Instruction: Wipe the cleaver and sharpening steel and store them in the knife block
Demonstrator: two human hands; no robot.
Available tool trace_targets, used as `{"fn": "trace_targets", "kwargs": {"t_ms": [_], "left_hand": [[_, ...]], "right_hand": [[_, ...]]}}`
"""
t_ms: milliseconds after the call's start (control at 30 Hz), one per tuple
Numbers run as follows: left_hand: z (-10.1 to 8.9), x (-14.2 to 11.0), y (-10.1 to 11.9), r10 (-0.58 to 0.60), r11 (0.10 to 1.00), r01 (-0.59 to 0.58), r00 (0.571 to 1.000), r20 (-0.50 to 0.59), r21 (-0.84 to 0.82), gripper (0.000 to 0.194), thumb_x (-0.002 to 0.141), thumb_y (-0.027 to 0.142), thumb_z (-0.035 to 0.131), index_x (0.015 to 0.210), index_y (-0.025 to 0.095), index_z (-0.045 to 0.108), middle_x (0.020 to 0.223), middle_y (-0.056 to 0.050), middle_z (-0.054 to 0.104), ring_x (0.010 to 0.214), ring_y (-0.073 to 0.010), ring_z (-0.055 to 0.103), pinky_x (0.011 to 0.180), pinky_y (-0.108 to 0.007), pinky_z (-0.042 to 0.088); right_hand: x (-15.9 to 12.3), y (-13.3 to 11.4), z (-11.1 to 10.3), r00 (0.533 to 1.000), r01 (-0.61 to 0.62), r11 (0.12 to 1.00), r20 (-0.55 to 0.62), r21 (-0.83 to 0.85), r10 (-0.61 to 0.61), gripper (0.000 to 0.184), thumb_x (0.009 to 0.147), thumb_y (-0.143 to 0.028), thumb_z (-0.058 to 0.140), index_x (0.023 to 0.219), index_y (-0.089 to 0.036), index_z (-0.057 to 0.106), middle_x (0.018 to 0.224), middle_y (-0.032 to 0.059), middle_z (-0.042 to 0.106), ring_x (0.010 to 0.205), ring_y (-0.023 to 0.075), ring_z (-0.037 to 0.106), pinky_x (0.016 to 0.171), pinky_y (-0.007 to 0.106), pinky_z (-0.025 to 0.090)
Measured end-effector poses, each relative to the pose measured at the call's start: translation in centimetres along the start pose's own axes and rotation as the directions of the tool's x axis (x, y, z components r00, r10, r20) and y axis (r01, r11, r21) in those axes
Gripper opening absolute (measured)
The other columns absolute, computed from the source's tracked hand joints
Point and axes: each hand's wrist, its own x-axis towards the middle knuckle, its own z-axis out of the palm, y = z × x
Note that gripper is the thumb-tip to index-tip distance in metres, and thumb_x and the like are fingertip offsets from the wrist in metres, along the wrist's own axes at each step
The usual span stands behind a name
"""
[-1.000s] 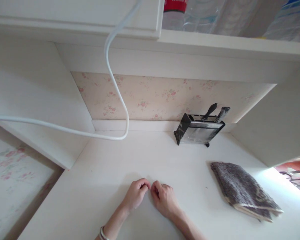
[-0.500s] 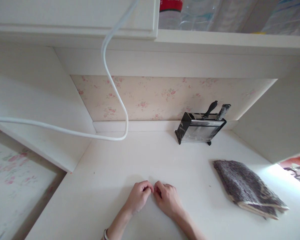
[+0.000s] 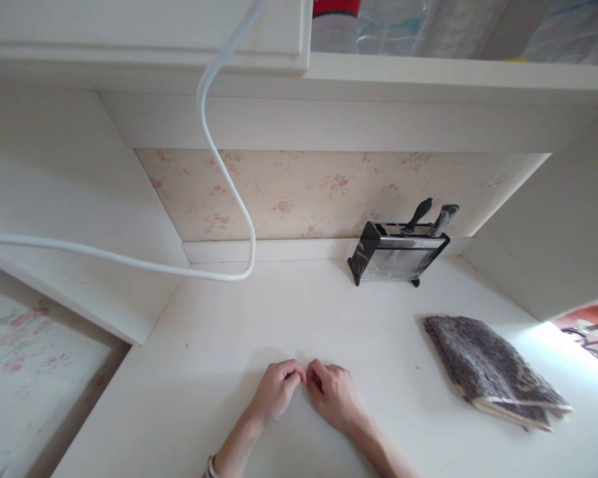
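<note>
My left hand (image 3: 276, 392) rests on the white countertop (image 3: 279, 312) near the front, its fingers curled into a loose fist. Close beside it, my right hand (image 3: 333, 393) is curled the same way, the two sets of knuckles almost meeting. I see no object in either hand. A band (image 3: 211, 467) circles my left wrist. To the right of my hands lies a folded grey-brown towel (image 3: 493, 368) with a light edge. Behind them stands a black-framed knife holder (image 3: 398, 259) with two dark handles sticking up from its slots.
A white cable (image 3: 224, 166) hangs in a loop at the left, in front of the cabinet (image 3: 139, 33). Plastic-wrapped items (image 3: 393, 26) fill the open shelf above. White side panels bound the counter left and right, with floral wallpaper (image 3: 284, 192) behind.
The view has tipped very slightly, so the cabinet and towel sit a little differently in it. Both hands stay in place, still curled.
</note>
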Motion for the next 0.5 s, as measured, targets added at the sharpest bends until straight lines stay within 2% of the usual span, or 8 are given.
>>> {"fn": "trace_targets", "kwargs": {"t_ms": [333, 500], "left_hand": [[0.3, -0.14, -0.34, -0.001, 1.0, 0.002, 1.0, -0.012, 0.025, 0.025, 0.079, 0.021, 0.044, 0.07, 0.02, 0.067, 0.068, 0.0, 0.067, 0.07, -0.0165, 0.058, 0.068, -0.025, 0.039], [0.39, -0.08, -0.35, -0.005, 0.999, 0.006, 1.0, -0.007, 0.044, 0.025, 0.079, 0.022, 0.044, 0.071, 0.02, 0.068, 0.068, 0.0, 0.067, 0.07, -0.0168, 0.058, 0.067, -0.025, 0.04]], "right_hand": [[-0.04, -0.17, -0.21, 1.0, 0.022, 1.0, 0.01, -0.005, -0.022, 0.018, 0.093, -0.022, 0.042, 0.091, -0.023, 0.06, 0.075, -0.0001, 0.07, 0.068, 0.0144, 0.064, 0.062, 0.022, 0.034], [0.06, -0.07, -0.25, 0.999, 0.031, 0.999, 0.013, -0.029, -0.031, 0.017, 0.092, -0.021, 0.043, 0.089, -0.023, 0.059, 0.075, -0.0009, 0.07, 0.067, 0.0145, 0.064, 0.061, 0.023, 0.032]]}}
